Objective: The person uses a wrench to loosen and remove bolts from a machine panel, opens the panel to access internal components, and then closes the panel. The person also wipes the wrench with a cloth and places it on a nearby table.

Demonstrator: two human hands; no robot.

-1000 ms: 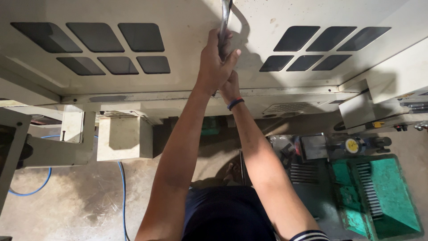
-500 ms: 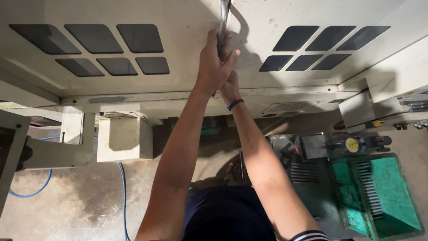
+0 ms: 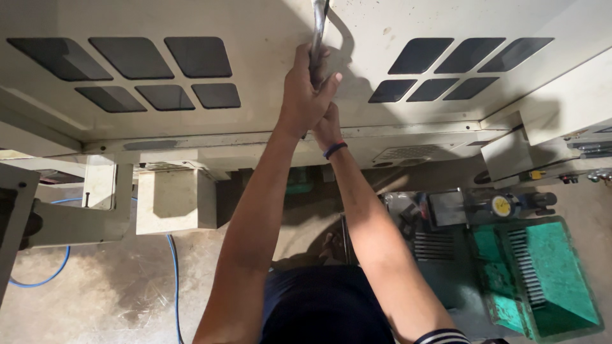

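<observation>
Overhead, both hands grip the grey metal bar handle [image 3: 317, 38] on the cream machine panel [image 3: 268, 121]. Left hand [image 3: 305, 92] fingers wrapped tight round it; right hand [image 3: 329, 127] clasped just below, fingers hidden. Mid-pull, likely; next calls for steady force along the bar.

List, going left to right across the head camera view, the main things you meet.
Blue hose → left group of dark panel windows → left hand on the metal bar → right group of dark panel windows → round yellow gauge → green machine part.

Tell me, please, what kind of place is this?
Probably a factory or machine workshop. Both hands grip a metal handle on a large cream machine housing with dark vents, above a green metal machine part and a bare concrete floor.
</observation>
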